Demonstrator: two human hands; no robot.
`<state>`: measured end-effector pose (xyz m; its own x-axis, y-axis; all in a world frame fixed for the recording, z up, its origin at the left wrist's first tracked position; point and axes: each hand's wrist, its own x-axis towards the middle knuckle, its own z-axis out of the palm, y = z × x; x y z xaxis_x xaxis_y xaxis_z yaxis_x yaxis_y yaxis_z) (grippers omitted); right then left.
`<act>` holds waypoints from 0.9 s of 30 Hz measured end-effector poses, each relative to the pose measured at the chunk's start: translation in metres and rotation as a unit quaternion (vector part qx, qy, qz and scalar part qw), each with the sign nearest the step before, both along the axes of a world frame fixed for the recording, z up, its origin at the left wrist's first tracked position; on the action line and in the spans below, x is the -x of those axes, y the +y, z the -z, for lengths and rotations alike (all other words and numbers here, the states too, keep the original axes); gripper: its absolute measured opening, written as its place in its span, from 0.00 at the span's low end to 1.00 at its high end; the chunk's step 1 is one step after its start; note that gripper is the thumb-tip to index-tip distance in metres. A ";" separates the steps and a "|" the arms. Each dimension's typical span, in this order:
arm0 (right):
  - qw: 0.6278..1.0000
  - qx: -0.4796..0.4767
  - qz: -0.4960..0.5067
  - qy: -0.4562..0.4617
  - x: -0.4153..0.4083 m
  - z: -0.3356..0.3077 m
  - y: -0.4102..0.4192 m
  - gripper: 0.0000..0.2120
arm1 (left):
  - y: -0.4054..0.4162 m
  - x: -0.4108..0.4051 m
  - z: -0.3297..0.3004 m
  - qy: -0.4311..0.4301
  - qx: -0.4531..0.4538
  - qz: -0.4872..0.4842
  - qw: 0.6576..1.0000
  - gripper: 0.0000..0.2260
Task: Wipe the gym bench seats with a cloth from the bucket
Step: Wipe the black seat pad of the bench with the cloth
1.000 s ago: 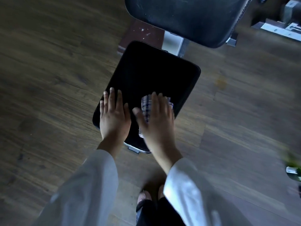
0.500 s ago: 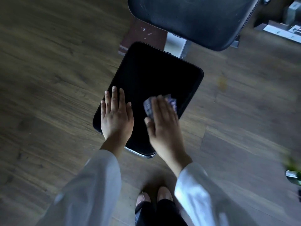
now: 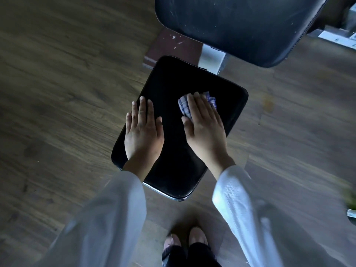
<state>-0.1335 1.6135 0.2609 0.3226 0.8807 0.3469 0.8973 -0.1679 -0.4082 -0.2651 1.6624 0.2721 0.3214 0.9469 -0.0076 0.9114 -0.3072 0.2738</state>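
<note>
A black padded bench seat (image 3: 173,83) lies below me on a metal frame. My left hand (image 3: 142,132) rests flat on its left side, fingers straight. My right hand (image 3: 204,126) presses a blue-and-white checked cloth (image 3: 184,107) flat onto the seat's right half; the cloth shows beyond my fingertips and beside my thumb, the rest hidden under the palm. A second black pad, the backrest (image 3: 240,26), stands beyond the seat at the top.
Dark wooden floor (image 3: 67,83) surrounds the bench. A white metal frame post (image 3: 212,56) joins seat and backrest. More metal frame parts (image 3: 339,39) sit at the top right. My feet (image 3: 185,243) stand just before the seat's near edge. A blurred green object (image 3: 351,201) lies at the right edge.
My right hand has slid the cloth forward and to the right across the seat, away from the near edge. My left hand stays flat in about the same place.
</note>
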 end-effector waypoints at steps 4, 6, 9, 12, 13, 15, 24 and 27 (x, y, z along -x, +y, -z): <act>0.998 0.000 0.067 0.000 -0.028 0.003 0.009 0.24 | 0.000 -0.001 0.001 -0.007 0.001 0.003 1.000 0.23; 0.994 0.030 0.099 0.032 -0.034 -0.002 0.025 0.26 | 0.001 -0.002 0.002 -0.019 -0.007 -0.002 1.000 0.23; 0.998 0.046 0.007 0.037 -0.018 -0.007 0.044 0.25 | 0.000 -0.003 0.004 -0.045 -0.029 -0.019 0.998 0.24; 0.991 0.051 -0.126 0.017 0.000 -0.006 0.048 0.25 | 0.000 -0.003 0.005 -0.057 -0.043 -0.021 0.997 0.27; 0.989 0.051 -0.140 0.014 0.001 -0.005 0.048 0.25 | 0.001 -0.003 0.005 -0.059 -0.044 -0.022 0.997 0.27; 0.988 0.046 -0.149 0.013 -0.002 -0.005 0.049 0.25 | 0.001 -0.003 0.006 -0.057 -0.050 -0.024 0.997 0.26; 0.992 0.066 0.102 0.032 -0.064 -0.005 0.054 0.26 | 0.001 -0.002 0.008 -0.023 -0.072 0.009 0.997 0.26; 0.984 0.078 0.157 0.038 -0.067 -0.005 0.041 0.25 | 0.001 -0.002 0.008 -0.023 -0.076 0.019 0.997 0.26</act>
<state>-0.0664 1.6546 0.2659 0.6066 0.7745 0.1795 0.7592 -0.4973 -0.4198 -0.2635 1.6631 0.2638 0.3533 0.9233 0.1508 0.8863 -0.3819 0.2618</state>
